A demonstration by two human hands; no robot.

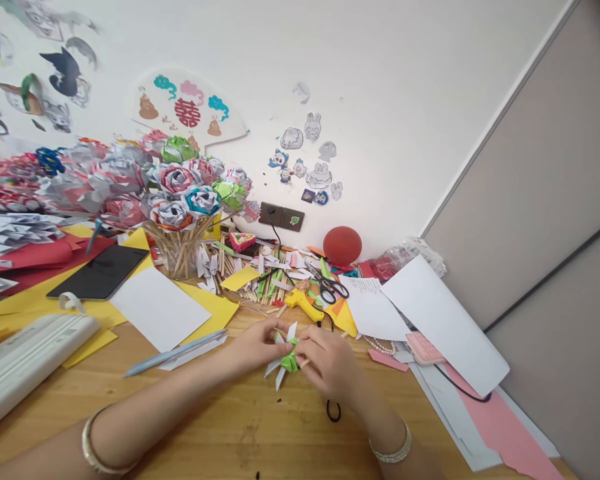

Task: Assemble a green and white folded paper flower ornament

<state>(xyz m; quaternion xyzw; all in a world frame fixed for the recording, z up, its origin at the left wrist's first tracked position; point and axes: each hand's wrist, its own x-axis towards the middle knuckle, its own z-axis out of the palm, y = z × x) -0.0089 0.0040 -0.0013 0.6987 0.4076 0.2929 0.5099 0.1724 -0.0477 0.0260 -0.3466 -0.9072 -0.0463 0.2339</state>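
A small folded paper flower (290, 362), green in the middle with pointed white strips sticking out, is between my two hands above the table. My left hand (260, 343) pinches its white strips from the left, thumb and fingertips closed on the paper. On the right, my right hand (330, 360) is closed, its fingertips against the green folds. A thin wooden stick (305, 363) shows at its fingers, and most of it is hidden by the hand. Just behind the hands lies a yellow glue gun (305, 305), its black cord running under my right hand.
Black-handled scissors (329, 288) lie among paper scraps and sticks. At the back left, folded paper flowers (180, 180) stand on sticks in a clear container. A blue pen (175, 353), white sheet (160, 308), and tablet (100, 272) lie left; paper sheets (445, 327) and a pink calculator (424, 349) lie right.
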